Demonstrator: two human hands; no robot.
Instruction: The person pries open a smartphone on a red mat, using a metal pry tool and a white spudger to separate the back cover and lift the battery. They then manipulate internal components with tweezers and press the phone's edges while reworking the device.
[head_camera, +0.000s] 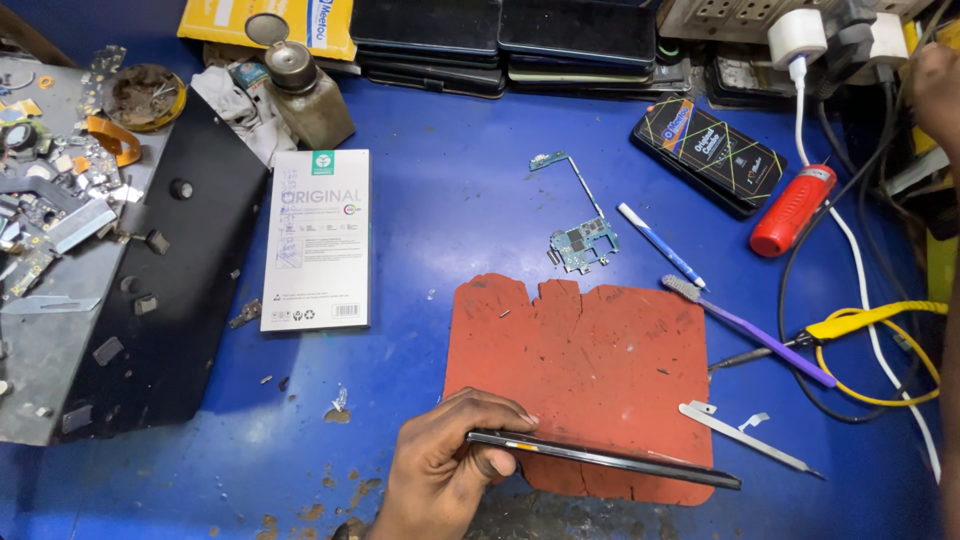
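- the left hand (440, 470), at the bottom centre of the frame, is closed around one end of a thin black phone (600, 457), thumb on top and fingers curled under.
- the phone is seen edge-on: a slim dark slab with a narrow lighter seam along its side and a small orange mark near the gripped end. it runs from the hand toward the lower right, tilting slightly down at its free end.
- it hovers over the lower edge of a worn red mat (590, 370), which is scuffed, speckled with dark bits and notched along its top edge. whether the phone touches the mat cannot be told.
- the right hand (935, 85) shows only in part at the upper right edge, beside the white plugs (800, 38) and cables; how wide it is or what it holds cannot be told.
- above the mat on the blue table (450, 200) lies a small green circuit board (582, 243) with a thin strip reaching up from it.
- to the right of the mat: a purple-handled brush (750, 335), a white and blue pen-like tool (660, 245), a red cylindrical tool (793, 210) and a flat metal pry tool (745, 437).
- left of centre lies a white flat box (318, 240); further left, a black tray (170, 280) and a grey plate littered with small parts.
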